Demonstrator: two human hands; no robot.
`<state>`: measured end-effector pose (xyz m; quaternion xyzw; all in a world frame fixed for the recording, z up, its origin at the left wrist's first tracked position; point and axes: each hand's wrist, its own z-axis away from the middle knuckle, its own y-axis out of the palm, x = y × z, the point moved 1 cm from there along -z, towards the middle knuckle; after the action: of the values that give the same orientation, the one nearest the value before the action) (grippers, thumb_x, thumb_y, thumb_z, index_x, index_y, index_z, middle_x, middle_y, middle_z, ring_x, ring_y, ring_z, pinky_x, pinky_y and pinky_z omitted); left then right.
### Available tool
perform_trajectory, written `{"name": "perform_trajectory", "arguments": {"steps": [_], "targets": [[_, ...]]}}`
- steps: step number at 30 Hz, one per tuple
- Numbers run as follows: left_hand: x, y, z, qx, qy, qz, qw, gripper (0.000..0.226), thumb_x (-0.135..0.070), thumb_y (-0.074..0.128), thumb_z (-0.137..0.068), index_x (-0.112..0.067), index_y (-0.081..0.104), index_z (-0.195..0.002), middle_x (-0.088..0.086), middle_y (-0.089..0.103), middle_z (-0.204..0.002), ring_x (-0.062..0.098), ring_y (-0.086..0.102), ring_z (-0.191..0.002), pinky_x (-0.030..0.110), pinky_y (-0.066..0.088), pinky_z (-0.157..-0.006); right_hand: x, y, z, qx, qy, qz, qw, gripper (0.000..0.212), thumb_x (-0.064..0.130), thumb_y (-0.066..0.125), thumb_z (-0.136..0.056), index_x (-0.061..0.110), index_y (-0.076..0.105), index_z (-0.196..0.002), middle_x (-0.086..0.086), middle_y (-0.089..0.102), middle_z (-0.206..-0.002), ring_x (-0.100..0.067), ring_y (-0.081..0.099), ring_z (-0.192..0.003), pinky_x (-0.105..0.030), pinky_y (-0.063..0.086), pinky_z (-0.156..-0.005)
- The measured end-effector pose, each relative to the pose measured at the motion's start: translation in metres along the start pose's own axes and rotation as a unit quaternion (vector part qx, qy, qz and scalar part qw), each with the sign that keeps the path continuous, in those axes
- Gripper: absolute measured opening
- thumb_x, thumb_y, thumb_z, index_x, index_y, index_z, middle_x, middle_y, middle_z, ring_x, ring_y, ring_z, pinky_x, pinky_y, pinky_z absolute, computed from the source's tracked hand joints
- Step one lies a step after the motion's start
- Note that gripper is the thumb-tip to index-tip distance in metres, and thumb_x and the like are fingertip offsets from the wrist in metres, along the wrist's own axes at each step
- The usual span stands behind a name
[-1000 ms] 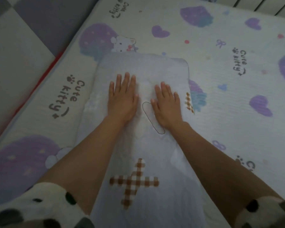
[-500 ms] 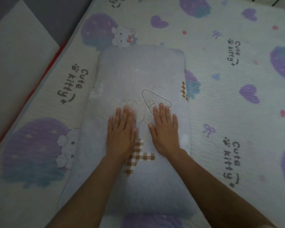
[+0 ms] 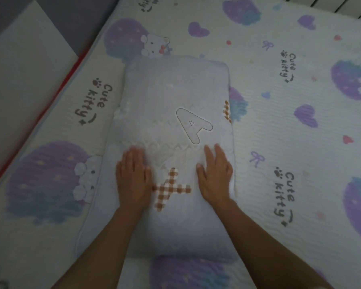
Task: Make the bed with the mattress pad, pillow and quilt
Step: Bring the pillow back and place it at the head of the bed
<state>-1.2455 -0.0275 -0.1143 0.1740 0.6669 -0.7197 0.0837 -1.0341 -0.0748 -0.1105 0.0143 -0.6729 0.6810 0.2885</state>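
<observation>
My left hand [image 3: 132, 180] and right hand [image 3: 215, 176] lie palm-down on the pale blue pillow [image 3: 175, 84], in the lower middle of the frame. My fingers [image 3: 219, 155] are straight and flat against the cover, gripping nothing; the left fingertips are blurred. Between my hands sits a brown checked cross patch [image 3: 171, 188], and just above my right hand is a stitched letter A [image 3: 193, 125]. The pillow lies lengthwise on the mattress pad [image 3: 269, 130], printed with purple hearts, kittens and "Cute kitty", near the pad's left edge. A red strip [image 3: 71, 65] runs along that edge at the upper left.
</observation>
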Motion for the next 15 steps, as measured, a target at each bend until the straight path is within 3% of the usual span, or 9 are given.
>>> {"name": "perform_trajectory", "arguments": {"steps": [2,4,7,9,12,15], "targets": [[0.016,-0.007,-0.020,0.004,-0.099,0.014,0.995,0.061,-0.028,0.043,-0.099,-0.003,0.021,-0.150,0.024,0.019,-0.154,0.039,0.021,-0.142,0.049,0.017,-0.114,-0.014,-0.006,-0.019,-0.011,0.124,-0.054,0.991,0.057,0.043,0.036,-0.098,0.024,0.021,-0.150,-0.007,0.013,-0.159,-0.024,0.014,-0.145,-0.048,0.012,-0.114],[0.036,-0.012,-0.043,0.039,-0.198,0.040,0.979,0.074,-0.041,0.043,-0.098,-0.004,0.008,-0.152,0.026,0.011,-0.155,0.041,0.018,-0.142,0.049,0.017,-0.115,-0.032,-0.007,-0.036,0.008,0.222,-0.139,0.965,0.060,0.045,0.042,-0.097,0.026,0.021,-0.150,-0.008,0.020,-0.157,-0.028,0.022,-0.143,-0.049,0.016,-0.114],[0.048,-0.018,-0.070,0.098,-0.274,0.185,0.939,0.090,-0.056,0.042,-0.093,-0.011,-0.010,-0.151,0.022,0.017,-0.156,0.039,0.021,-0.142,0.045,0.019,-0.116,-0.052,-0.008,-0.052,0.037,0.237,-0.313,0.919,0.062,0.047,0.048,-0.095,0.024,0.026,-0.148,-0.008,0.038,-0.149,-0.027,0.039,-0.134,-0.042,0.028,-0.113],[0.045,-0.015,-0.078,0.123,-0.310,0.273,0.902,0.099,-0.061,0.045,-0.090,-0.013,-0.018,-0.149,0.019,0.019,-0.156,0.037,0.022,-0.142,0.042,0.019,-0.116,-0.052,-0.006,-0.057,0.042,0.223,-0.399,0.888,0.063,0.043,0.051,-0.095,0.021,0.026,-0.148,-0.003,0.040,-0.147,-0.021,0.040,-0.132,-0.035,0.030,-0.111],[0.032,-0.007,-0.087,0.128,-0.310,0.274,0.901,0.110,-0.075,0.048,-0.079,-0.014,-0.007,-0.152,0.019,0.026,-0.154,0.037,0.031,-0.139,0.046,0.027,-0.114,-0.041,0.003,-0.063,0.039,0.200,-0.433,0.878,0.071,0.045,0.057,-0.091,0.025,0.022,-0.150,0.001,0.034,-0.152,-0.019,0.033,-0.139,-0.038,0.026,-0.116],[0.012,-0.011,-0.092,0.044,-0.216,0.186,0.957,0.075,-0.059,0.045,-0.091,-0.009,0.030,-0.144,0.018,0.049,-0.137,0.036,0.051,-0.121,0.042,0.041,-0.099,-0.026,0.002,-0.066,-0.015,0.169,-0.388,0.906,0.066,0.039,0.058,-0.092,0.024,0.027,-0.149,0.000,0.040,-0.149,-0.020,0.038,-0.136,-0.038,0.030,-0.114]]}}
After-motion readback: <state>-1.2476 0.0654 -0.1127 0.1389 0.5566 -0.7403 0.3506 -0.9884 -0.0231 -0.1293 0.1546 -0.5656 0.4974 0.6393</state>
